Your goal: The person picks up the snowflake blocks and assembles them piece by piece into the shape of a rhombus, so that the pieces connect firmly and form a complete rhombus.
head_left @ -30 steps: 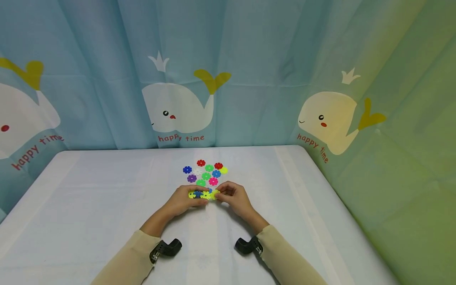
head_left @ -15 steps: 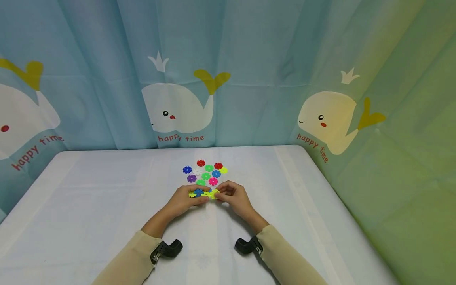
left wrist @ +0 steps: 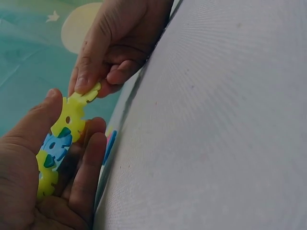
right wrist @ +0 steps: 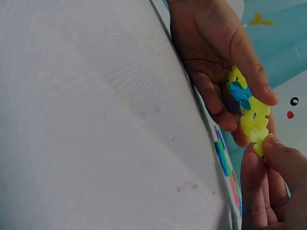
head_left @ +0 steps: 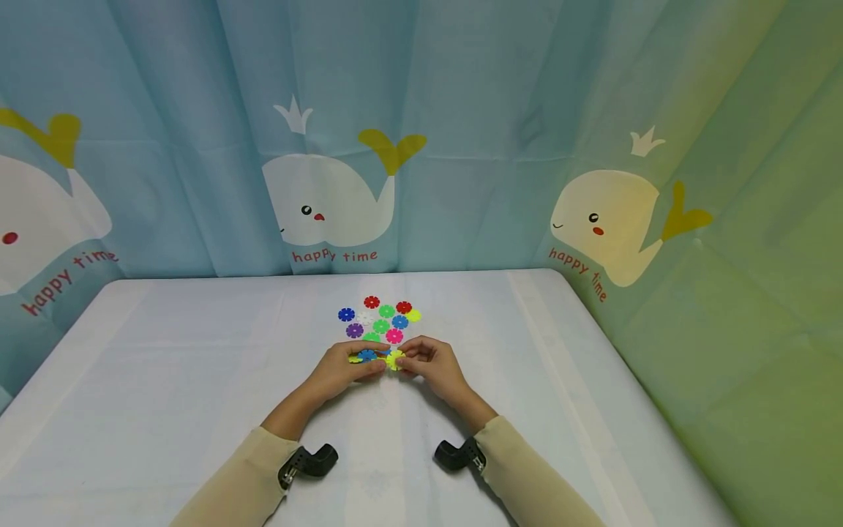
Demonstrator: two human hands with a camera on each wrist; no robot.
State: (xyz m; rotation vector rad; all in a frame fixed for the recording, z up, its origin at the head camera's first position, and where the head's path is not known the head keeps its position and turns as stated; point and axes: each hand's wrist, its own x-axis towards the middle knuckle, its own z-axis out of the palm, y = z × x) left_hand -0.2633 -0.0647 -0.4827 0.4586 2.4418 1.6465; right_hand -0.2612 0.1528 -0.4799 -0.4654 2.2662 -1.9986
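A short chain of notched plastic snowflake discs, with a blue disc (left wrist: 56, 147) between yellow ones, lies across my left hand (head_left: 339, 369). The left thumb and fingers grip the chain from both sides, hiding part of it. At its right end, my right hand (head_left: 431, 364) pinches a yellow disc (right wrist: 259, 138) between thumb and fingertips. This disc stands at an angle to the neighbouring yellow disc (left wrist: 69, 117) and meets its edge. In both wrist views the chain is held above the table.
Beyond the hands, loose discs lie on the white-covered table (head_left: 197, 380), among them a purple disc (head_left: 354, 331), a pink disc (head_left: 394, 336) and a dark blue disc (head_left: 346, 315). A whale-print curtain (head_left: 461, 146) stands behind the table and along its right side.
The yellow disc in the right hand has turned and faces the head camera more. The chain in the left hand has tilted, showing less of its yellow discs. Both hands stay nearly in place.
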